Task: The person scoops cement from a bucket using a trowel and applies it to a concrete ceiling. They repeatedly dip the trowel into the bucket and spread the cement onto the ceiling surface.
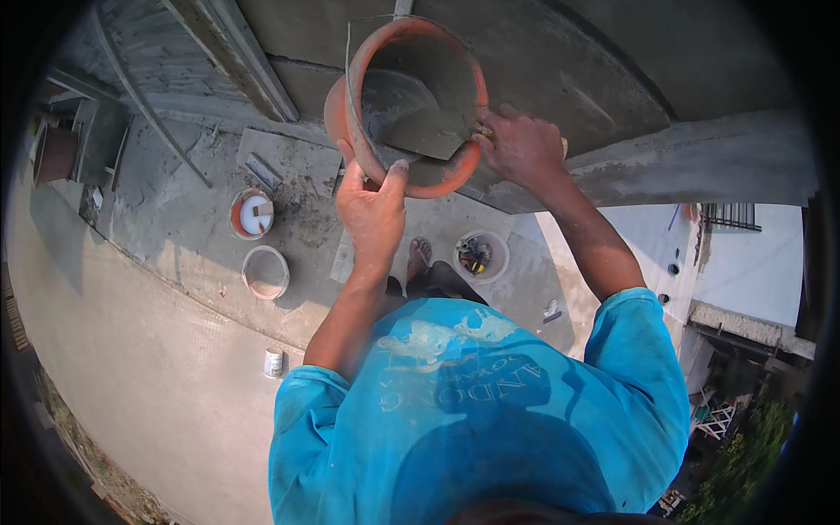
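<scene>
In the head view, the left hand [372, 210] has its fingers grasping the near rim of a round orange plastic bucket [336, 114], raised before a grey wall [560, 66]; the right hand's [528, 150] fingers clench a tan handle [564, 147] beside it.

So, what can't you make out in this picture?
All in the head view:
Left hand: some fingers, hidden behind the orange bucket.
Yellowish handle: its middle, covered by the right hand; the tool's kind is unclear.
Jumbled items in a pale bucket: too small to identify.
Plants: cut off lower right by the dark fisheye border.
</scene>
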Demonstrator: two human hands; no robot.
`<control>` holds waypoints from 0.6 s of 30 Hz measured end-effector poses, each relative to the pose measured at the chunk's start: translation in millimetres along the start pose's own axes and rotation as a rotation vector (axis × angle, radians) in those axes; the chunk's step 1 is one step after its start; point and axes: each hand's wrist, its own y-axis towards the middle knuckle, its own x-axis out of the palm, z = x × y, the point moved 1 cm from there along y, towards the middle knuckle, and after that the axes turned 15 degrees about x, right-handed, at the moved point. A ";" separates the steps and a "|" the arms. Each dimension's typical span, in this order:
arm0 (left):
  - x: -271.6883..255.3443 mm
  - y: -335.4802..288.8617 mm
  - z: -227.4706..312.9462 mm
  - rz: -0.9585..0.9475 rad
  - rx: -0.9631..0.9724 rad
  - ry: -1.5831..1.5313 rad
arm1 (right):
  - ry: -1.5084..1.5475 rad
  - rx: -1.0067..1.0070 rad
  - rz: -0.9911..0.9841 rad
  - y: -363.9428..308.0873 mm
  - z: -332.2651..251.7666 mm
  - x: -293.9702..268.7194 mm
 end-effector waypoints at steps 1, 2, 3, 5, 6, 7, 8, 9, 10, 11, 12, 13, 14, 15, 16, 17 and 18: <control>-2.1 -0.7 -2.0 -0.018 0.034 0.016 | 0.026 -0.009 0.067 0.3 0.0 4.9; -2.7 -0.7 -1.5 -0.017 0.034 0.012 | 0.057 0.005 0.116 -2.4 2.2 5.7; -2.7 0.2 -0.3 -0.011 0.037 0.008 | 0.087 0.010 0.166 -6.2 3.8 3.5; -2.0 3.8 6.1 0.037 -0.027 -0.044 | 0.142 0.023 0.216 -11.3 8.4 -1.0; -0.5 8.2 8.6 0.070 -0.067 -0.116 | 0.162 0.032 0.230 -9.9 13.3 -6.8; -1.1 12.3 11.4 0.100 -0.109 -0.189 | 0.180 0.042 0.244 -9.6 17.9 -13.7; -2.7 15.8 14.0 0.127 -0.150 -0.264 | 0.197 0.042 0.260 -13.0 21.2 -22.9; -5.9 17.6 10.4 0.149 -0.181 -0.270 | 0.212 0.040 0.291 -14.3 25.2 -37.4; -12.0 18.0 -0.1 0.172 -0.198 -0.279 | 0.231 0.032 0.334 -9.3 28.8 -54.4; -15.8 20.9 -8.3 0.199 -0.219 -0.291 | 0.278 -0.014 0.356 -1.8 31.4 -75.5; -17.8 22.2 -9.4 0.204 -0.219 -0.297 | 0.322 -0.059 0.366 1.5 33.4 -99.3; -22.6 18.1 -8.9 0.211 -0.227 -0.293 | 0.370 -0.104 0.363 2.3 35.4 -120.0; -26.9 16.6 -9.3 0.221 -0.235 -0.288 | 0.444 -0.136 0.269 10.9 40.0 -139.9; -30.5 14.3 -12.7 0.203 -0.242 -0.283 | 0.509 -0.156 0.169 20.8 48.1 -161.3; -35.9 12.9 -17.6 0.192 -0.246 -0.272 | 0.578 -0.183 0.065 34.2 55.2 -174.6; -38.4 12.8 -19.4 0.179 -0.255 -0.260 | 0.626 -0.171 -0.069 48.0 63.1 -182.5; -39.6 12.5 -17.1 0.184 -0.253 -0.255 | 0.677 -0.160 -0.208 64.7 70.8 -187.2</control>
